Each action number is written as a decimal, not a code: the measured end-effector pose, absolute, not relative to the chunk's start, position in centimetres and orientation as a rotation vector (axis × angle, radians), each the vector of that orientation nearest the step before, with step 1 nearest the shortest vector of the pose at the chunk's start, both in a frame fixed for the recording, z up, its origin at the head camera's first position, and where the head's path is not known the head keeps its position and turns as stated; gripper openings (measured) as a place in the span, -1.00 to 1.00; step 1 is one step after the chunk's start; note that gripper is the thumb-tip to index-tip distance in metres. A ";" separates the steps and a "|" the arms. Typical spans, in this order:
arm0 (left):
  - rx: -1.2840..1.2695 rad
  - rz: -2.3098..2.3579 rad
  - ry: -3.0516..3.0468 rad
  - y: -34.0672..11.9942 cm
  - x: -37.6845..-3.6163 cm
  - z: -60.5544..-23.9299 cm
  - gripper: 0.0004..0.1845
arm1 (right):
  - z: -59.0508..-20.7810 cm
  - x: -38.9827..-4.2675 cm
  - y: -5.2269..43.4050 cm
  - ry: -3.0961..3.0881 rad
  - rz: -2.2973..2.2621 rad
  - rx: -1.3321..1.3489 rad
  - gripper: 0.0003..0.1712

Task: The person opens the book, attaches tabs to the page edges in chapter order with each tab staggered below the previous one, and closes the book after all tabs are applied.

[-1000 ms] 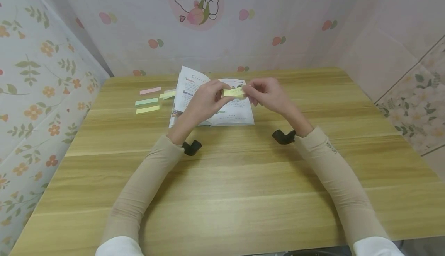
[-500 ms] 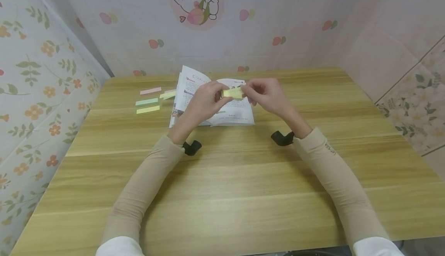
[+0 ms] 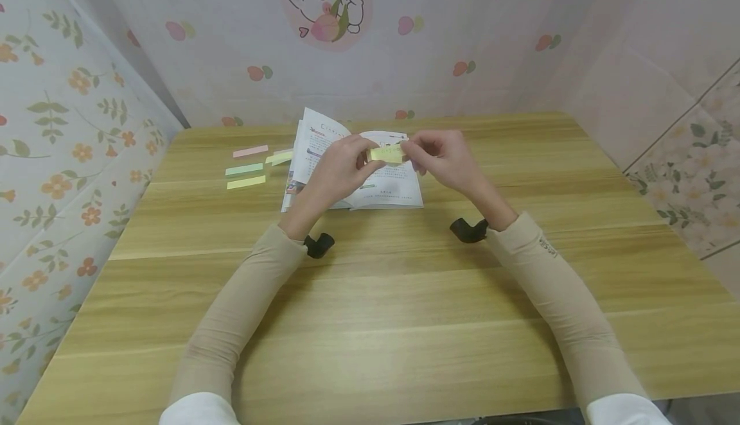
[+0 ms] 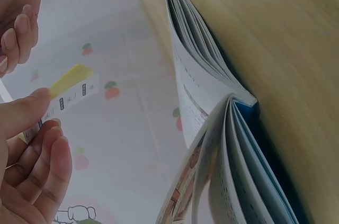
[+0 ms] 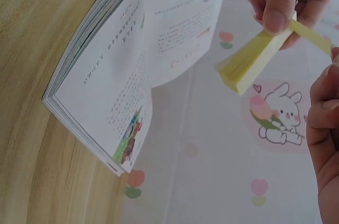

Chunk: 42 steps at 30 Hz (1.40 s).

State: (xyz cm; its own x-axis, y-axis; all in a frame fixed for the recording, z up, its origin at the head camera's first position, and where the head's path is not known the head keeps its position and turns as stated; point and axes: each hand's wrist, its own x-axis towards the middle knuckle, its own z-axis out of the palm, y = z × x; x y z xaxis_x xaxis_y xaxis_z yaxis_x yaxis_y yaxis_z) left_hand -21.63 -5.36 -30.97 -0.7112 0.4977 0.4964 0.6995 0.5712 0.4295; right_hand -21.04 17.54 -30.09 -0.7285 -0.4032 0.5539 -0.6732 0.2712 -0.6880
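Both hands met above the open book, each pinching one end of a small yellow sticky-note pad. Going by size, the wooden table [image 3: 405, 322] took up most of the head view, boxed in by wallpapered walls, one with a cartoon rabbit sticker [image 3: 324, 1] on it. On the far middle of the table lay the open book [image 3: 393, 187], its pages fanned up; in the left wrist view the book [image 4: 222, 128] showed a blue cover edge against the wood, and in the right wrist view the printed pages of the book [image 5: 122, 86] stood half lifted.

Over the book, the left hand [image 3: 341, 168] had its fingers curled, thumb and fingertips nipping the left end of the sticky-note pad [image 3: 387, 153]. In the left wrist view the pad [image 4: 69, 94] stuck out from between the thumb and the fingers [image 4: 42, 155]. The right hand [image 3: 442, 155] was curled too, its fingertips pinching at the pad's right end; in the right wrist view the pad [image 5: 254, 65] was held clear of the pages, with a top sheet lifted away from the block.

Smallest were the loose strips on the table left of the book: a pink strip [image 3: 250, 151], a green strip [image 3: 244, 169], a yellow strip [image 3: 246, 182] and a few more [image 3: 279, 156] just beside the book's edge.
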 end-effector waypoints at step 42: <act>-0.894 -1.194 -2.191 -8.4 -23.1 -30.8 -0.73 | -29.9 -22.0 19.2 -2.168 1.681 0.719 -0.69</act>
State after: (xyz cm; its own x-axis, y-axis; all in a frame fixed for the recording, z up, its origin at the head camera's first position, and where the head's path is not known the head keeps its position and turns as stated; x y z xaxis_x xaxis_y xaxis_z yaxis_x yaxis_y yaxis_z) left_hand -23.05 -8.37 -30.84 -0.6679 0.3123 0.6755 0.7370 0.4040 0.5419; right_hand -22.04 19.17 -29.91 -0.8282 -0.2006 0.5233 -0.5568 0.1881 -0.8091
